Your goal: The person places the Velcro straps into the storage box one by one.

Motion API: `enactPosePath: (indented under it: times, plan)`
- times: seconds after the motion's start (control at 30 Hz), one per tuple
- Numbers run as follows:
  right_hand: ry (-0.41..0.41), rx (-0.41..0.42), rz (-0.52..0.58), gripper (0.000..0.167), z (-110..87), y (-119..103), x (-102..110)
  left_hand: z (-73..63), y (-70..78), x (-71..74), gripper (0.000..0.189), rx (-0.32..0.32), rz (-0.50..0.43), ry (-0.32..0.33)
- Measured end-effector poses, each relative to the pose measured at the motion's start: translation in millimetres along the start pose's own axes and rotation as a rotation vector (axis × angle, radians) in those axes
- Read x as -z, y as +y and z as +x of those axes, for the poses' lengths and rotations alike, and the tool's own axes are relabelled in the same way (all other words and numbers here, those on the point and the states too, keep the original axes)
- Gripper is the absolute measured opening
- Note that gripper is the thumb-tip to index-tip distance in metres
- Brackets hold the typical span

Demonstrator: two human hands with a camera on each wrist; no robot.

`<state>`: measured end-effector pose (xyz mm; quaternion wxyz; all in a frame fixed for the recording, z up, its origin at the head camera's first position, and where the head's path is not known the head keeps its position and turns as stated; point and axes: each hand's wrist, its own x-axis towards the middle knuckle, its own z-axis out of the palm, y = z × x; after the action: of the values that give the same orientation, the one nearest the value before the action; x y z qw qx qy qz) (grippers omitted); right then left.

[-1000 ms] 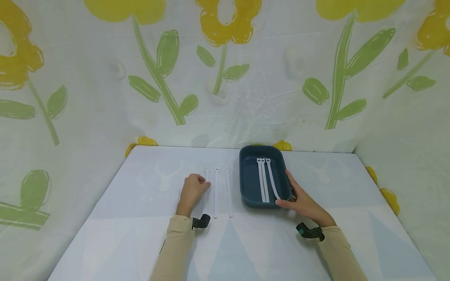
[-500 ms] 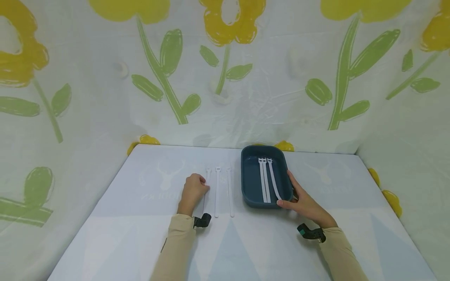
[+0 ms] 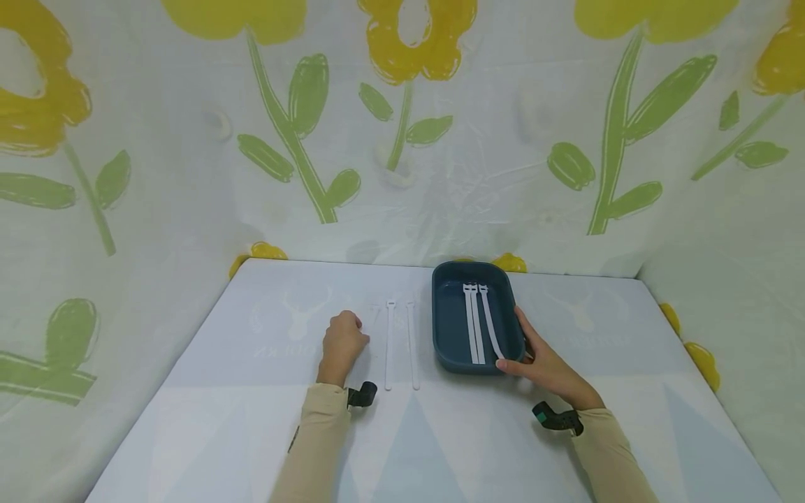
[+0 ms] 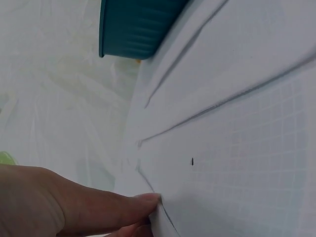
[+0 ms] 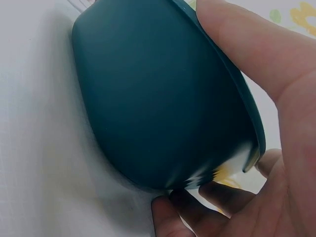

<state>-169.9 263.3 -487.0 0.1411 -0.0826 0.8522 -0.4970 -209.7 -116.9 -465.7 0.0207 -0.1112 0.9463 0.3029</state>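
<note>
My left hand (image 3: 342,344) pinches a white cable tie (image 4: 169,219) between thumb and fingers; its slotted end lies beyond the fingertips in the left wrist view. In the head view the hand mostly hides this tie. Just right of it, a second cable tie (image 3: 389,346) and a third cable tie (image 3: 412,346) lie lengthwise on the table. My right hand (image 3: 546,360) grips the near right corner of a dark teal plastic tray (image 3: 441,349), thumb over the rim and fingers around the outside. Inside the tray lie several white cable ties (image 3: 474,325), one bent.
The white table (image 3: 251,433) carries faint printed patterns. Flower-patterned sheeting (image 3: 478,175) rises behind the table and on both sides. Dark wrist cameras (image 3: 363,395) sit on both wrists.
The pinched tie has shifted slightly left with my left hand, away from the two other loose ties. My right hand keeps its grip on the tray. The head view has drifted slightly.
</note>
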Motion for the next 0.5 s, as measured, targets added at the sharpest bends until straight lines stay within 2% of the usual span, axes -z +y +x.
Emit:
enactPosePath:
  times: [0.5]
  plan:
    - [-0.007, 0.001, 0.005, 0.115, -0.9, -0.8, -0.5, -3.2, -1.7, 5.5, 0.015, -0.001, -0.03, -0.038]
